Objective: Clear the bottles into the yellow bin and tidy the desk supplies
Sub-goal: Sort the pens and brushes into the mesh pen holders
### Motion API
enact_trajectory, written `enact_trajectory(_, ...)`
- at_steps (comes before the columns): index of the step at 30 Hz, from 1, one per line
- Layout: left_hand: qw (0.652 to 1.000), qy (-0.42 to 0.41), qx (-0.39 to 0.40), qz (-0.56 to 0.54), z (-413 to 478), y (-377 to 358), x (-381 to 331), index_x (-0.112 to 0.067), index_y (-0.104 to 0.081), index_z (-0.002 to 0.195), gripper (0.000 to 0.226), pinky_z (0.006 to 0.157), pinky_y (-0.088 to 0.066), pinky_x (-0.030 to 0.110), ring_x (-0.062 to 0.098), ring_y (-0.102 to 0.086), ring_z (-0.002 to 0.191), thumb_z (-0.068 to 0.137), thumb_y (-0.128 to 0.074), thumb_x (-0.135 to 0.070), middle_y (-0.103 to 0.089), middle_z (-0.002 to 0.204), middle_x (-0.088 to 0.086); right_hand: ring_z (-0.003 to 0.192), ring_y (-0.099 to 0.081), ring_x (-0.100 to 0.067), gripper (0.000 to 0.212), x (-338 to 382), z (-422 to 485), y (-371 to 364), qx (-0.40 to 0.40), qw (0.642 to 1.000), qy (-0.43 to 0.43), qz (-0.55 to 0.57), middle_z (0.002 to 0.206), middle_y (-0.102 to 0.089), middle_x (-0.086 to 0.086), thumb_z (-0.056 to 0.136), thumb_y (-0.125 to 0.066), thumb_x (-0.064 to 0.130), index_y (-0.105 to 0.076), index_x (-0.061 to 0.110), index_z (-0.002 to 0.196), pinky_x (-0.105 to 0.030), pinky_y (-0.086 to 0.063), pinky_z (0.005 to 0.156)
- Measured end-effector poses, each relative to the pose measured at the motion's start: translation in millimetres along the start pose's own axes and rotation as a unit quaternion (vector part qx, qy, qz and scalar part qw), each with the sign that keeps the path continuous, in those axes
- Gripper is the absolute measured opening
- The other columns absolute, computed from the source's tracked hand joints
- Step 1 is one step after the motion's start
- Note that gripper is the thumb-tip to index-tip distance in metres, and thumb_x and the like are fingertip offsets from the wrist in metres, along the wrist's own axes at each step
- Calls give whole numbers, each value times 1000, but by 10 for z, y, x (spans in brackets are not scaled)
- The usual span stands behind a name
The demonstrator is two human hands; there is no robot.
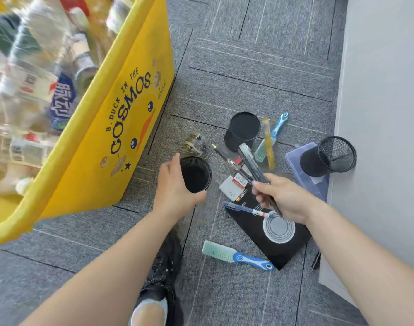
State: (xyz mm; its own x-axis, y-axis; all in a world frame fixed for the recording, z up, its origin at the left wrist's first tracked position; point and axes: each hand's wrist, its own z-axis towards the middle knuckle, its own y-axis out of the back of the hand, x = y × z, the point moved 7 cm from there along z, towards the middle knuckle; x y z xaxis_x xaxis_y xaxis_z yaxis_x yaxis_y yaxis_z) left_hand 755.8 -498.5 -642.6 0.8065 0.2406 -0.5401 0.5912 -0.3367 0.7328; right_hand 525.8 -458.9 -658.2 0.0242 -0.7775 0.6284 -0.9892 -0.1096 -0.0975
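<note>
The yellow bin fills the left side, with several plastic bottles blurred inside it. My left hand grips a black mesh pen cup standing on the carpet beside the bin. My right hand holds a bundle of dark pens just right of that cup, tips pointing up and left. A small clear jar lies behind the cup. A black notebook lies under my right hand with a blue pen on it.
Two more black mesh cups lie on the grey carpet, the right one on a purple case. Brushes, a white charger and a gold-tipped pen are scattered around. A white wall borders the right.
</note>
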Motion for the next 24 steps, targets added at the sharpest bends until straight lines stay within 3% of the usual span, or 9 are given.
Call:
enact_trajectory(4, 1000, 2, -5, 29, 107, 74, 22, -16, -20, 145, 104, 108, -31, 37, 22, -27, 135, 65, -81, -41, -26, 145, 6, 57, -46, -7, 7, 88, -10, -339, 102, 991, -26, -78, 72, -53, 0, 97, -50, 9, -51, 12, 92, -18, -37, 51)
enact_trajectory(8, 997, -47, -3, 65, 90, 52, 15, -15, -23, 143, 101, 105, -35, 35, 21, -31, 131, 64, -81, -41, -30, 141, 5, 52, -43, -10, 9, 144, 63, -456, 109, 962, -39, -247, 68, -55, -4, 94, -56, 13, -54, 11, 85, -18, -34, 48)
enact_trajectory(10, 994, -76, -1, 79, 46, 4, 4, -15, -23, 144, 101, 104, -35, 32, 20, -31, 131, 64, -80, -41, -30, 140, 3, 56, -50, -11, 4, 196, 107, -539, 120, 969, -36, -215, 75, -57, -11, 94, -57, 13, -58, 10, 94, -18, -42, 52)
enact_trajectory(12, 994, -86, 4, 73, 13, -43, 14, -14, -24, 143, 102, 104, -35, 32, 20, -32, 131, 63, -81, -41, -32, 140, 3, 69, -60, -12, 13, 248, 130, -620, 125, 982, -31, -138, 83, -61, -12, 95, -55, 13, -58, 9, 106, -19, -53, 65)
enact_trajectory(14, 995, -81, 8, 64, 0, -69, 34, -13, -25, 143, 102, 104, -36, 33, 20, -32, 131, 62, -81, -41, -32, 140, 4, 80, -65, -16, 10, 295, 122, -668, 121, 989, -25, -79, 90, -65, -9, 96, -53, 12, -60, 9, 103, -21, -54, 77)
enact_trajectory(19, 997, -69, 3, 47, -24, -71, 65, -13, -26, 143, 102, 104, -35, 33, 21, -32, 130, 61, -81, -40, -33, 138, 4, 101, -66, -16, 20, 192, 139, -438, 50, 996, -26, -75, 114, -66, -4, 96, -54, 23, -58, 17, 115, -30, -50, 95)
enact_trajectory(21, 997, -60, 9, 42, -48, -78, 78, -15, -25, 144, 102, 104, -35, 33, 20, -32, 130, 62, -80, -40, -32, 138, 3, 105, -64, -17, 21, 103, 115, -265, 11, 996, -32, -81, 115, -65, -2, 96, -53, 27, -57, 18, 115, -32, -49, 96)
enact_trajectory(24, 998, -56, 2, 29, -129, -83, 77, -15, -28, 142, 101, 104, -33, 31, 20, -33, 129, 59, -81, -38, -35, 136, 4, 96, -62, -19, 17, -162, 17, 47, -93, 991, -62, -73, 107, -65, -5, 96, -53, 23, -57, 13, 109, -37, -50, 93)
